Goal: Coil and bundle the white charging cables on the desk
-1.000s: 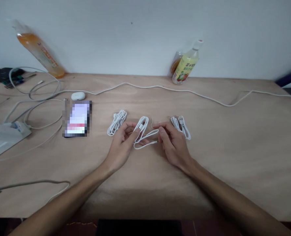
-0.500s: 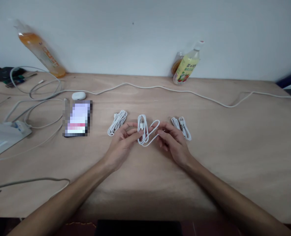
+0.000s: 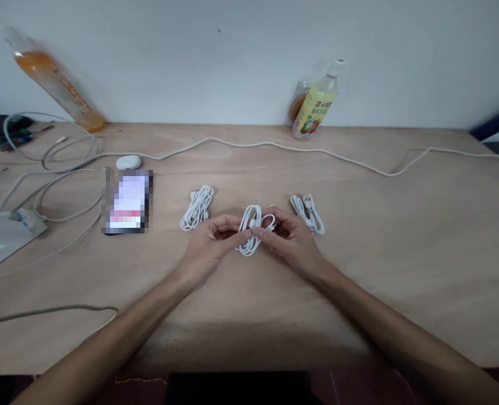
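A white cable [image 3: 250,232], looped into a small bundle, is held between both hands just above the wooden table [image 3: 359,270]. My left hand [image 3: 209,247] pinches its left side with thumb and fingers. My right hand [image 3: 293,242] grips its right side, fingertips meeting the left hand's. A coiled white cable bundle [image 3: 196,207] lies on the table to the left of my hands. Another coiled white bundle [image 3: 308,213] lies to the right, close to my right hand.
A phone [image 3: 126,202] lies left of the bundles, with a white earbud case [image 3: 128,162] behind it. A long white cord [image 3: 317,153] crosses the back of the table. Two drink bottles [image 3: 314,104] [image 3: 55,84] lean at the wall. Loose cables and a white power strip [image 3: 4,233] sit far left.
The loose loops of the middle cable have been gathered into a tighter bundle. Both hands moved closer together until the fingertips meet around it.
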`<state>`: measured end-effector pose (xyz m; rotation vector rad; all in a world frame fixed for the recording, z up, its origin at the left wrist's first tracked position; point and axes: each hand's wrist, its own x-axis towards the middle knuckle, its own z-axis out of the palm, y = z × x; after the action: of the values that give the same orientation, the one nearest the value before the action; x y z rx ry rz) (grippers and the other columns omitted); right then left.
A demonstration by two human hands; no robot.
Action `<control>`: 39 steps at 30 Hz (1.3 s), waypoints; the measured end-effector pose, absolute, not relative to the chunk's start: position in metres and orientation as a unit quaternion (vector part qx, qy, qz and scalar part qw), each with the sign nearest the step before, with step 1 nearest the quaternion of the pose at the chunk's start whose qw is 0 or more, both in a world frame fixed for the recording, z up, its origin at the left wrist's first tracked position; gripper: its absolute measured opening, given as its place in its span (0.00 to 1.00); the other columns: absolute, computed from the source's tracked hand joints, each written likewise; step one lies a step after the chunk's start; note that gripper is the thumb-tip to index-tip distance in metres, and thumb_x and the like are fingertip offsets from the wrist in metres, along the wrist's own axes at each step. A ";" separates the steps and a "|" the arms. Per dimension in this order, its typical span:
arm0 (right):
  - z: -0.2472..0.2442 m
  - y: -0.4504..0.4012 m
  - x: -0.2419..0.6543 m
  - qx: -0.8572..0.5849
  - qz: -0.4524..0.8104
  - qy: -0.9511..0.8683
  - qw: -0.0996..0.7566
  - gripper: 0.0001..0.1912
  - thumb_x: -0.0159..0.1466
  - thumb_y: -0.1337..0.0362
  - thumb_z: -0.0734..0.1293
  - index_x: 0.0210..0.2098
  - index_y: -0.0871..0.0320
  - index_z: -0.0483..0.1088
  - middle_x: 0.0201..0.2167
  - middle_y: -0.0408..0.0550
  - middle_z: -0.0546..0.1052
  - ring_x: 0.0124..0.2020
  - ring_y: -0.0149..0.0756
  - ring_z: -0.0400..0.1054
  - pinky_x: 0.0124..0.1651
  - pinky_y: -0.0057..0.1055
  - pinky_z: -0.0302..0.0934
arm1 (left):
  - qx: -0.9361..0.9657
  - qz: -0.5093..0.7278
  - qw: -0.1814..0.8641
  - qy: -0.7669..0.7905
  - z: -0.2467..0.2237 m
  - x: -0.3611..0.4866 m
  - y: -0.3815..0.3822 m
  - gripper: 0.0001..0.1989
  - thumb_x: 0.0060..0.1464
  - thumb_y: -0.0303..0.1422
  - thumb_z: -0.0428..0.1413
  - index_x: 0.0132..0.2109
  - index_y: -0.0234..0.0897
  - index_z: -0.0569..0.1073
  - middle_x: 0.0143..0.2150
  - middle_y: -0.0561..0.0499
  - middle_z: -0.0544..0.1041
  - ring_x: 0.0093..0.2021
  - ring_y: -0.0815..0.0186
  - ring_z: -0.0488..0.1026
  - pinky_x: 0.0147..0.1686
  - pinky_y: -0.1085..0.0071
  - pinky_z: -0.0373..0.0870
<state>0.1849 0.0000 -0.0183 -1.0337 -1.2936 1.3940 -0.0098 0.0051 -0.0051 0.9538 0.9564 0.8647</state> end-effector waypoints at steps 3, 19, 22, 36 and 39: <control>-0.019 -0.001 0.184 -0.439 0.558 -0.522 0.472 0.17 0.63 0.49 0.79 0.40 0.53 0.77 0.26 0.36 0.69 0.25 0.29 0.58 0.28 0.29 0.56 | 0.436 0.389 0.687 0.432 -0.006 -0.009 0.004 0.15 0.49 0.39 0.78 0.41 0.38 0.87 0.40 0.49 0.89 0.40 0.63 0.81 0.47 0.67 0.76; -0.018 -0.002 0.184 -0.453 0.545 -0.535 0.459 0.15 0.64 0.50 0.78 0.36 0.54 0.76 0.24 0.37 0.68 0.24 0.30 0.57 0.29 0.31 0.54 | 0.549 0.508 0.499 0.437 -0.001 -0.006 -0.006 0.16 0.56 0.35 0.75 0.49 0.42 0.81 0.48 0.48 0.84 0.46 0.57 0.83 0.46 0.63 0.82; -0.019 -0.003 0.184 -0.455 0.546 -0.538 0.454 0.15 0.64 0.51 0.78 0.35 0.55 0.76 0.26 0.38 0.70 0.25 0.30 0.57 0.30 0.31 0.53 | 0.615 0.491 0.412 0.460 0.000 -0.008 -0.007 0.08 0.58 0.36 0.74 0.43 0.42 0.84 0.45 0.48 0.82 0.42 0.58 0.81 0.44 0.63 0.81; -0.015 -0.005 0.184 -0.419 0.555 -0.577 0.428 0.20 0.65 0.46 0.77 0.32 0.53 0.70 0.26 0.38 0.68 0.27 0.31 0.58 0.30 0.30 0.55 | 0.599 0.445 0.457 0.484 0.001 -0.012 0.000 0.03 0.59 0.36 0.71 0.36 0.43 0.88 0.38 0.48 0.85 0.39 0.59 0.80 0.35 0.67 0.74; -0.015 -0.006 0.183 -0.422 0.552 -0.577 0.429 0.22 0.65 0.45 0.78 0.31 0.53 0.70 0.25 0.38 0.67 0.26 0.31 0.56 0.30 0.29 0.54 | 0.587 0.437 0.489 0.476 0.000 -0.012 0.003 0.04 0.57 0.36 0.72 0.36 0.42 0.87 0.37 0.49 0.85 0.37 0.61 0.79 0.36 0.67 0.73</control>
<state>0.1834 -0.0064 -0.0147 -1.0528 -1.4414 1.3793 -0.0121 0.0026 -0.0002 1.4259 1.1560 1.0620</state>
